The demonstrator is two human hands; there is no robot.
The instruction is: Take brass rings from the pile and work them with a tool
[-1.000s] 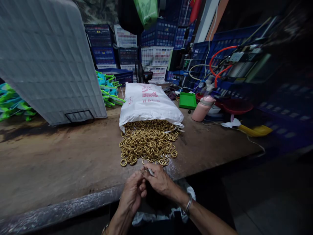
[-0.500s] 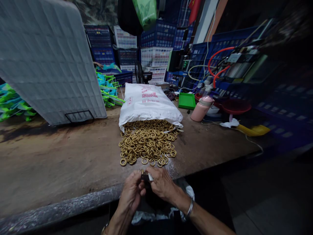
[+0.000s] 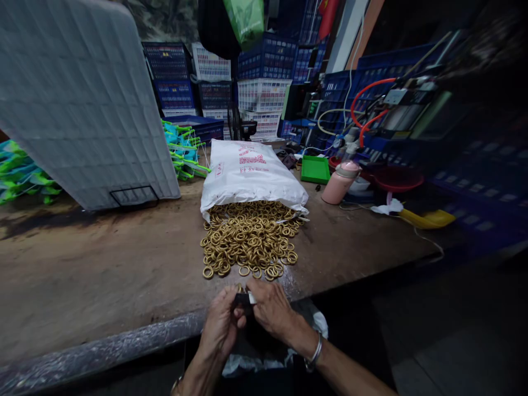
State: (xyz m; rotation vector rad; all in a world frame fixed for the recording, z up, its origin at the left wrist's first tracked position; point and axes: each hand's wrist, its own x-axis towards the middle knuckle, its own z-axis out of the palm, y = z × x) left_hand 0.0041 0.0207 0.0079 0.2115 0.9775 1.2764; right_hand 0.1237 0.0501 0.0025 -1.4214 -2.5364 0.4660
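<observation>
My left hand point(image 3: 220, 319) is closed near the table's front edge, pinching a gold-coloured ring point(image 3: 240, 287) at its fingertips. Against it, my right hand point(image 3: 272, 308) grips a small dark piece point(image 3: 241, 299) with a white part point(image 3: 252, 298); its exact kind cannot be made out. The dark piece spans the gap between both hands, and the fingers partly hide it. Just beyond lies a heap of gold-coloured rings point(image 3: 247, 242), spilling from the mouth of a white sack point(image 3: 251, 179) with red print.
A tall pale ribbed panel point(image 3: 91, 110) stands at left, with green and turquoise pieces point(image 3: 185, 148) behind it. To the right are a green tray point(image 3: 315, 169), a pink bottle point(image 3: 340, 182) and a yellow scoop point(image 3: 429, 219). Stacked crates point(image 3: 264, 94) fill the back.
The dark piece between my hands has shifted slightly left and lies more level. Another person's hand with a turquoise piece, behind the panel, has gone from view. The ring heap looks the same.
</observation>
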